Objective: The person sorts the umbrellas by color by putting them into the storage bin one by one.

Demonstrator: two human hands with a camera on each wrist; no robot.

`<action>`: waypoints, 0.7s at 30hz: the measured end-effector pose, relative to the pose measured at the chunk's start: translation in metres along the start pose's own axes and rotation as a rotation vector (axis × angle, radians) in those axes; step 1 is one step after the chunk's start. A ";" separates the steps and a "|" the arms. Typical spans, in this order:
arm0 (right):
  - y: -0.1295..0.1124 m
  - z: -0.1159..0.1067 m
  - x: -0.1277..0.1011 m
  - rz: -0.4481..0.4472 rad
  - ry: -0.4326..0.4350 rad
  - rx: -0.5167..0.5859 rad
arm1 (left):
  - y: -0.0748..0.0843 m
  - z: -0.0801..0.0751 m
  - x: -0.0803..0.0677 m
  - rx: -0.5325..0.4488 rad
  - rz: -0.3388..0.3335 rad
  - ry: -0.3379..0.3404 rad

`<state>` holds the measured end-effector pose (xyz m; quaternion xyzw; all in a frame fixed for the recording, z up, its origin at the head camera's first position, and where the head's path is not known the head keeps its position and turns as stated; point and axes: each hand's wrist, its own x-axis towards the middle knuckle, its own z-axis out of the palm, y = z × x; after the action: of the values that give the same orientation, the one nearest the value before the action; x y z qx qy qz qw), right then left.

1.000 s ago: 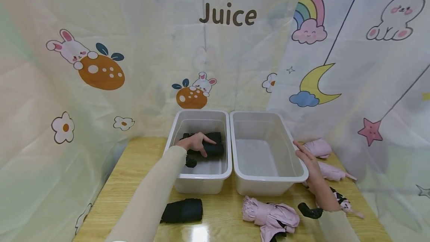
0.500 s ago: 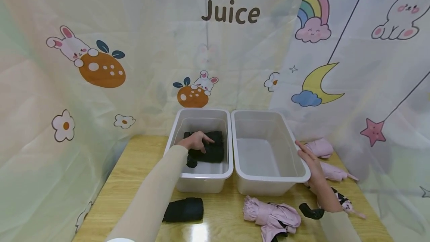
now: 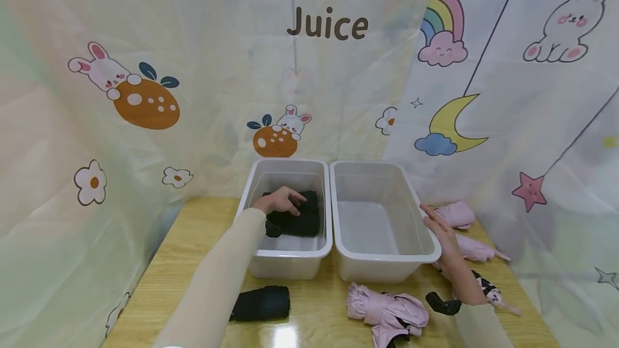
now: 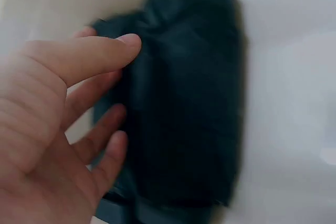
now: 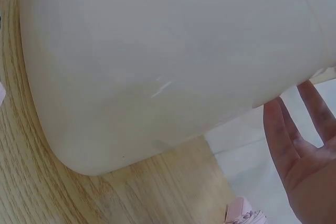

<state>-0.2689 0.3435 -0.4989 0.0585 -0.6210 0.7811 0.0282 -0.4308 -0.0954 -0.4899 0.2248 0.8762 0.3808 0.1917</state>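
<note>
Laying the black umbrella (image 3: pixel 296 217) flat in the left bin (image 3: pixel 251 189), left hand (image 3: pixel 279 201) (fingers relaxed, resting on it) should nudge it snug; right hand (image 3: pixel 437 230) flat, steadying right bin (image 3: pixel 387 260).

Two white bins (image 3: pixel 333 214), two black umbrellas (image 3: pixel 292 216), four pink umbrellas (image 3: pixel 387 313).

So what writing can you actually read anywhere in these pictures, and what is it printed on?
"Juice": brown letters on the pale cartoon backdrop behind the two bins.
Nothing else carries readable text: the left bin, right bin, folded umbrellas and table show no labels, and both wrist views show none.
</note>
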 end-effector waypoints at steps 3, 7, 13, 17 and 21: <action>0.001 0.000 0.000 -0.009 0.008 -0.010 | 0.009 -0.010 -0.004 -0.119 0.051 0.021; 0.002 -0.001 -0.001 -0.024 0.003 -0.046 | 0.031 -0.030 -0.021 -0.191 0.105 0.050; -0.001 0.002 0.003 -0.025 -0.012 -0.054 | 0.060 -0.079 -0.067 -0.156 0.199 0.128; -0.002 0.004 0.004 -0.006 -0.003 -0.050 | 0.060 -0.107 -0.113 -0.167 0.278 0.198; 0.001 0.001 0.000 0.011 0.005 -0.046 | 0.043 -0.116 -0.166 -0.189 0.280 0.306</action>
<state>-0.2685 0.3418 -0.4999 0.0526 -0.6389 0.7670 0.0268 -0.3422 -0.2262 -0.3562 0.2649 0.8157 0.5138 0.0219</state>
